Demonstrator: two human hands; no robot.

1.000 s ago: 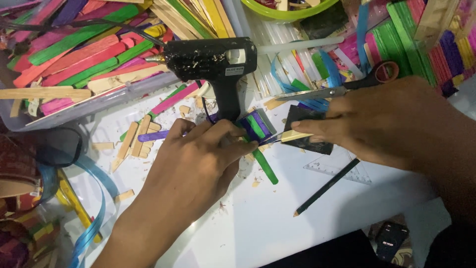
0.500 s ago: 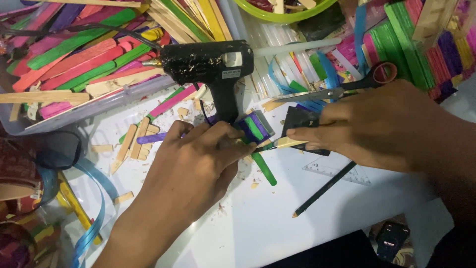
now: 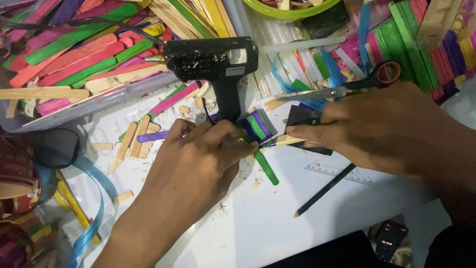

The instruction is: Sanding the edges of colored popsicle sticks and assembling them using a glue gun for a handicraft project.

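purple-green stick panel [image 3: 258,126] between hands | left hand [image 3: 198,164] pinches it | right hand [image 3: 377,124] grips plain stick [image 3: 290,140]

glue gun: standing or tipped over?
Standing. The black glue gun sits upright, handle down on the white table, barrel level, nozzle pointing left, just behind the left hand.

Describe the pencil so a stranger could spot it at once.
Start at the black glue gun standing in the middle of the white table, then look down and right, below the right hand. The pencil lies there slanting beside a clear ruler: dark, thin, the only pointed stick.
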